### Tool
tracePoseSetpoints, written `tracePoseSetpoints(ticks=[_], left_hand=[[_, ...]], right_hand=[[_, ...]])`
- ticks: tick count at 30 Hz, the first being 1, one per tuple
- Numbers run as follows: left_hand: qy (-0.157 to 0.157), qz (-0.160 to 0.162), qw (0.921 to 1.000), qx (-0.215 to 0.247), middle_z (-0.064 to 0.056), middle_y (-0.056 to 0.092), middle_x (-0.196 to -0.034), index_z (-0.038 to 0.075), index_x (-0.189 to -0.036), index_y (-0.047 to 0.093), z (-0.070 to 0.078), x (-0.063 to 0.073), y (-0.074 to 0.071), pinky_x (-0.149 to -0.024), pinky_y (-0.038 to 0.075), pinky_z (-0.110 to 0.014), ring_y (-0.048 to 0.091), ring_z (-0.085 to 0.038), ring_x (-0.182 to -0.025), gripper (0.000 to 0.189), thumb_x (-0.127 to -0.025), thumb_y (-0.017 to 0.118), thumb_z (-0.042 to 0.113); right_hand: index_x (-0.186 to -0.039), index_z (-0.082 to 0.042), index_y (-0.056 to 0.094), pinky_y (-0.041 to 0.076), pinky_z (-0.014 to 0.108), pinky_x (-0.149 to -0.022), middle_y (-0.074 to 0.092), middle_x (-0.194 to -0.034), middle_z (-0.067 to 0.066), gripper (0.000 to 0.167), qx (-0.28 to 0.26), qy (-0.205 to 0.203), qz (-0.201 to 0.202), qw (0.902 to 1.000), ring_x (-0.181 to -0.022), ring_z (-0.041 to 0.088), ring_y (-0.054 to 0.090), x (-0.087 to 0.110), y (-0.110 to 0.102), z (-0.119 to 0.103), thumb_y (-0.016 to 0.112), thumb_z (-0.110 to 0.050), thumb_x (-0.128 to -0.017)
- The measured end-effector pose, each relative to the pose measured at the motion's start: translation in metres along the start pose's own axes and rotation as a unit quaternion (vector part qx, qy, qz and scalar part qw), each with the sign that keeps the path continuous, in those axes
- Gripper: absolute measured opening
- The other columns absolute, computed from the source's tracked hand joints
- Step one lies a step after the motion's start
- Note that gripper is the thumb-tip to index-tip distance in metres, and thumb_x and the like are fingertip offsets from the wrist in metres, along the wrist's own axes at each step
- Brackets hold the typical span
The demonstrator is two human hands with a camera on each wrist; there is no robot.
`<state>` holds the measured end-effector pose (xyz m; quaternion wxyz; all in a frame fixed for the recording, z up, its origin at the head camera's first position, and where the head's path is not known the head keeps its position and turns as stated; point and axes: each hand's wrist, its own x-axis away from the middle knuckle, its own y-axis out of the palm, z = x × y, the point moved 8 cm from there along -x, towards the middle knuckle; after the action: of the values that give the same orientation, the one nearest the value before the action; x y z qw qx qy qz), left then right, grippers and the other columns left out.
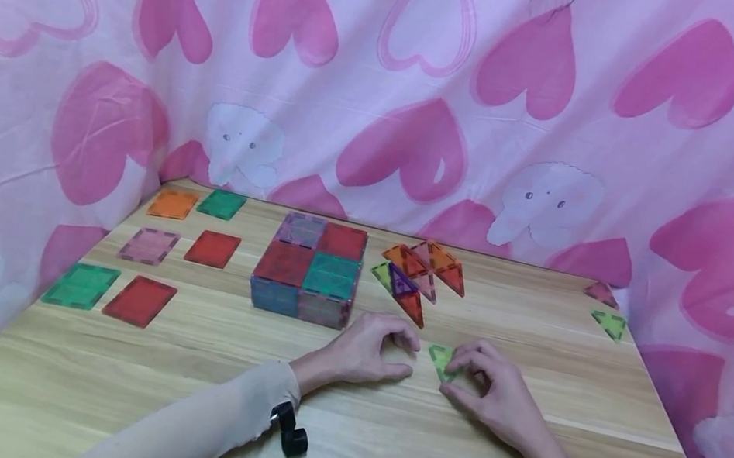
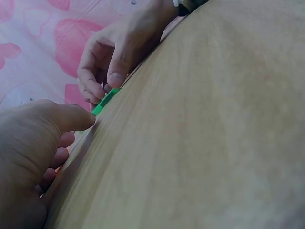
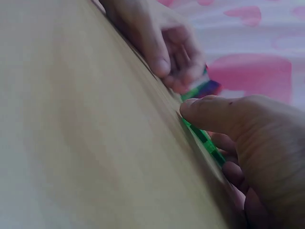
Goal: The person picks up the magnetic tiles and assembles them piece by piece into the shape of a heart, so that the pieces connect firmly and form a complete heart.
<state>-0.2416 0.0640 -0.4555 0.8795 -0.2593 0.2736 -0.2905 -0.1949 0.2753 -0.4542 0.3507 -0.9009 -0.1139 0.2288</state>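
A light green triangular magnetic tile (image 1: 438,360) lies flat on the table, right of centre. My right hand (image 1: 497,394) pinches this tile between thumb and fingers at its right side; the fingers cover part of it. In the right wrist view the tile's green edge (image 3: 205,138) shows beneath the thumb. My left hand (image 1: 364,348) rests on the table to the left of the tile, thumb and fingers apart with nothing between them. Close behind the left hand stands a box built of square magnetic tiles (image 1: 308,268), with red, green and purple squares on top.
Several triangular tiles (image 1: 438,261) in orange, red, pink, green and purple lie in a cluster behind the hands. Square tiles, among them a red one (image 1: 140,301) and a green one (image 1: 80,286), are spread at the left. Two triangles, one green (image 1: 609,323), lie near the right edge.
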Motion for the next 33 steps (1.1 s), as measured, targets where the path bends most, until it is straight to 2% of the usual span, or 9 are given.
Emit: tracePoseSetpoints(ticks=[7,10,14,18,21,26,29,31,33], left_hand=[[0.008,0.000,0.9998,-0.019,0.009,0.076,-0.116,0.019,-0.116,0.079,0.001,0.000,0.000,-0.098,0.055,-0.022,0.068,-0.003,-0.106,0.032,-0.088,0.096,0.020],[0.009,-0.003,0.9997,-0.024,0.010,0.076,-0.118,0.020,-0.117,0.079,0.001,0.000,-0.001,-0.100,0.054,-0.023,0.067,-0.003,-0.108,0.033,-0.089,0.096,0.021],[0.002,-0.011,0.9994,-0.032,0.010,0.076,-0.121,0.021,-0.121,0.079,0.002,0.000,0.001,-0.107,0.052,-0.027,0.068,-0.003,-0.114,0.036,-0.089,0.096,0.023],[0.002,-0.036,0.9980,-0.052,0.009,0.076,-0.131,0.023,-0.129,0.079,0.003,0.000,0.004,-0.116,0.048,-0.032,0.066,-0.006,-0.126,0.042,-0.091,0.094,0.027],[0.014,-0.059,0.9961,-0.064,0.007,0.073,-0.140,0.024,-0.135,0.078,0.005,0.000,0.007,-0.120,0.045,-0.036,0.062,-0.010,-0.136,0.046,-0.092,0.092,0.029],[0.045,-0.096,0.9898,-0.095,0.007,0.064,-0.155,0.029,-0.145,0.073,0.009,0.002,0.012,-0.127,0.038,-0.047,0.051,-0.014,-0.149,0.050,-0.098,0.086,0.037],[0.063,-0.115,0.9840,-0.122,0.006,0.058,-0.164,0.032,-0.152,0.068,0.011,0.003,0.015,-0.128,0.036,-0.051,0.046,-0.016,-0.154,0.053,-0.101,0.081,0.041],[0.071,-0.124,0.9808,-0.132,0.005,0.054,-0.168,0.033,-0.156,0.066,0.013,0.003,0.016,-0.127,0.036,-0.051,0.043,-0.017,-0.156,0.056,-0.103,0.079,0.043],[0.078,-0.132,0.9781,-0.141,0.005,0.051,-0.171,0.034,-0.159,0.064,0.014,0.004,0.017,-0.125,0.038,-0.050,0.042,-0.018,-0.155,0.057,-0.104,0.077,0.045]], right_hand=[[-0.124,-0.016,0.076,0.057,0.022,-0.090,0.074,-0.127,0.003,0.031,-0.076,0.031,0.013,0.9965,-0.105,0.017,0.069,0.002,-0.005,0.010,0.088,-0.009,-0.096],[-0.133,-0.008,0.072,0.057,0.021,-0.088,0.074,-0.127,0.011,0.033,-0.085,0.058,0.042,0.9938,-0.104,0.013,0.069,0.002,-0.021,0.028,0.080,-0.004,-0.101],[-0.138,-0.004,0.069,0.053,0.013,-0.091,0.075,-0.128,0.016,0.032,-0.053,0.110,0.108,0.9866,-0.108,0.001,0.068,0.005,-0.056,0.063,0.076,-0.010,-0.107],[-0.142,-0.001,0.068,0.049,0.006,-0.091,0.073,-0.132,0.005,0.039,-0.019,0.172,0.184,0.9674,-0.109,-0.008,0.065,0.016,-0.100,0.105,0.075,-0.021,-0.109],[-0.143,-0.003,0.069,0.049,0.005,-0.089,0.070,-0.130,-0.007,0.043,0.000,0.222,0.241,0.9447,-0.106,-0.011,0.063,0.026,-0.132,0.136,0.075,-0.026,-0.108],[-0.141,-0.012,0.075,0.046,0.005,-0.085,0.070,-0.117,-0.016,0.040,0.003,0.299,0.348,0.8886,-0.098,-0.010,0.062,0.041,-0.176,0.172,0.075,-0.026,-0.103],[-0.144,-0.018,0.075,0.042,0.009,-0.092,0.072,-0.123,-0.008,0.044,0.034,0.337,0.375,0.8627,-0.106,-0.003,0.063,0.048,-0.191,0.183,0.072,-0.028,-0.101],[-0.151,-0.016,0.071,0.042,0.019,-0.103,0.070,-0.135,0.004,0.051,0.066,0.350,0.357,0.8634,-0.120,0.010,0.064,0.048,-0.194,0.186,0.068,-0.027,-0.101],[-0.157,-0.011,0.065,0.040,0.036,-0.115,0.064,-0.148,0.020,0.058,0.101,0.347,0.323,0.8747,-0.135,0.029,0.058,0.045,-0.193,0.186,0.065,-0.024,-0.100]])
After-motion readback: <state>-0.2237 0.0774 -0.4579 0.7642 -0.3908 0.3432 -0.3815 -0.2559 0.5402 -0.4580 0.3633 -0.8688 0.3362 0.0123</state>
